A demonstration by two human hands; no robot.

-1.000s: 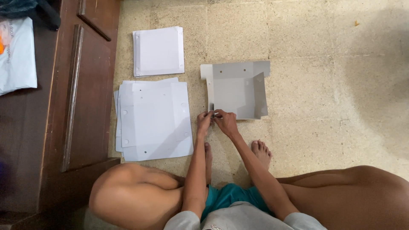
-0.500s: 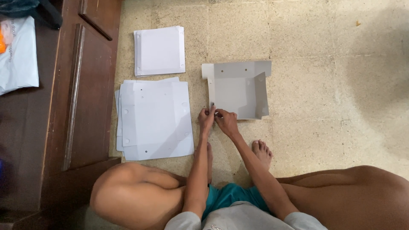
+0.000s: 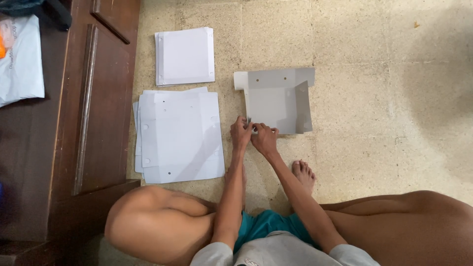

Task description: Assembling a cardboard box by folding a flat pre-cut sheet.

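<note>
2 hands, left hand [image 3: 241, 134] and right hand [image 3: 264, 139], are pinching the near-left corner of the half-folded grey card box [image 3: 277, 101] lying on the floor [image 3: 374, 59]; uneven pressing could be creasing it crooked.

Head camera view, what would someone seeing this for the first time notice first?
Probably the two hands, left hand and right hand, pinching together at the near left corner of a grey partly folded cardboard sheet on the tiled floor. Left of it lies a large stack of flat white sheets, with a smaller white stack beyond, beside a dark wooden cabinet.
</note>
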